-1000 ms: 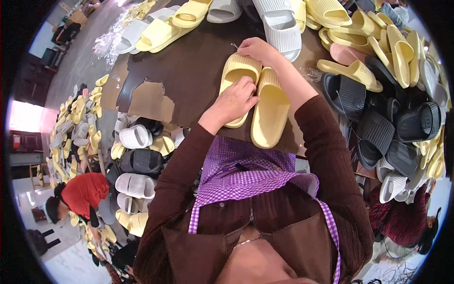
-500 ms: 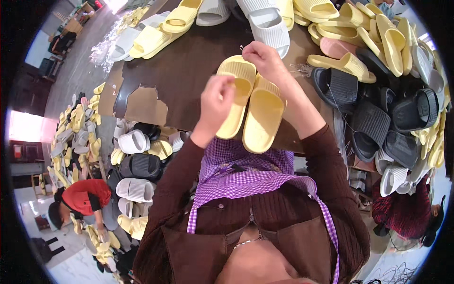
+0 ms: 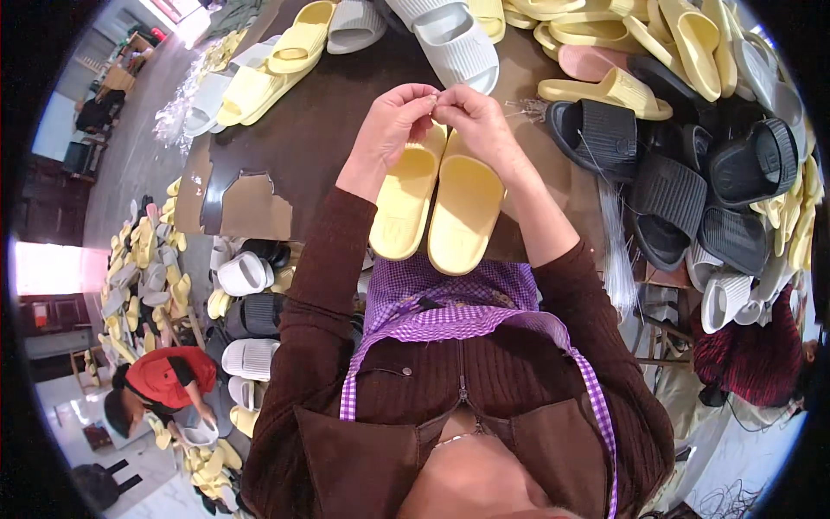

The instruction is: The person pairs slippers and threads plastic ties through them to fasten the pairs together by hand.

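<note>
A pair of pale yellow slide slippers lies in front of me at the near edge of the brown table, soles down. My left hand (image 3: 393, 130) is over the strap end of the left slipper (image 3: 401, 212), its thumb and fingers pinched. Meeting it fingertip to fingertip, my right hand (image 3: 475, 130) pinches above the right slipper (image 3: 467, 208). Whatever sits between the fingertips is too small to make out. The hands partly cover the straps.
Grey and yellow slippers (image 3: 298, 39) line the table's far side. Black slippers (image 3: 596, 138) and more yellow ones pile up at right. Clear thin strands (image 3: 616, 259) hang off the table's right edge. A person in red (image 3: 173, 381) bends over slippers at lower left; another (image 3: 748, 346) is at right.
My left hand has moved up and forward to meet my right hand, fingertips together. The right hand has shifted slightly left and down. The person in red now holds a pale slipper.
</note>
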Demonstrator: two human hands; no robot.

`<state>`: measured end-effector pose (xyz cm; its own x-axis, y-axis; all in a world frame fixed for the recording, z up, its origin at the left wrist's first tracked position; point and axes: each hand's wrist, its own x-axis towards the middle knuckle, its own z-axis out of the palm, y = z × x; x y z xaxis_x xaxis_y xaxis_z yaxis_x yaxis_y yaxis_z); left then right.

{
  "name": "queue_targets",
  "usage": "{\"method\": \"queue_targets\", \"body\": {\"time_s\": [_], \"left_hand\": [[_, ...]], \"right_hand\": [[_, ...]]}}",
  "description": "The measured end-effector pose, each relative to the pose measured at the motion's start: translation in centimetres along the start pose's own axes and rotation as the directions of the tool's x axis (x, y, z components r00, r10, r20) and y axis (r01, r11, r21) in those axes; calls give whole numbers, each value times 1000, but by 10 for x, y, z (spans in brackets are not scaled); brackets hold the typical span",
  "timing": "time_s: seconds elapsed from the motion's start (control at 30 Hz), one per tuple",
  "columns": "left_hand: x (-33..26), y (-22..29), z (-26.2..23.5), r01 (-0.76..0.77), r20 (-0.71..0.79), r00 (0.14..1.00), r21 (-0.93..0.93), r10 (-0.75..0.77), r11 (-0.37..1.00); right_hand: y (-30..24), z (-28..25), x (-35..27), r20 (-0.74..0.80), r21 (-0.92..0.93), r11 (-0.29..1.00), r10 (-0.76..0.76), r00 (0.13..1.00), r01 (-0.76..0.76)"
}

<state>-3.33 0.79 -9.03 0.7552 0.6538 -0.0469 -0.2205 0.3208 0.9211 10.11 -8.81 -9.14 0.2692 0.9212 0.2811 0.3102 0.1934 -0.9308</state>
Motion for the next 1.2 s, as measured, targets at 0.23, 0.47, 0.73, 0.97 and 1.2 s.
{"method": "queue_targets", "body": {"time_s": [0.23,0.47,0.73,0.97,1.2], "left_hand": [[2,-2,-3,14,23,1000,-44,-13,999],[1,1,0,50,28,998,-70,-48,996],[3,1,1,110,56,992,5,-110,994],[3,-2,2,91,46,995,37,-93,995],[0,-4,8,62,-40,998,148,-56,987]], "right_hand": [[0,0,-4,-44,48,999,27,999,-24],[5,-7,-9,-175,138,990,64,983,-40],[0,-8,-12,-204,-155,988,-32,979,0],[-1,-10,-12,-209,-179,984,-19,978,-20],[-6,-8,-14,-236,-267,960,-151,960,85]]}}
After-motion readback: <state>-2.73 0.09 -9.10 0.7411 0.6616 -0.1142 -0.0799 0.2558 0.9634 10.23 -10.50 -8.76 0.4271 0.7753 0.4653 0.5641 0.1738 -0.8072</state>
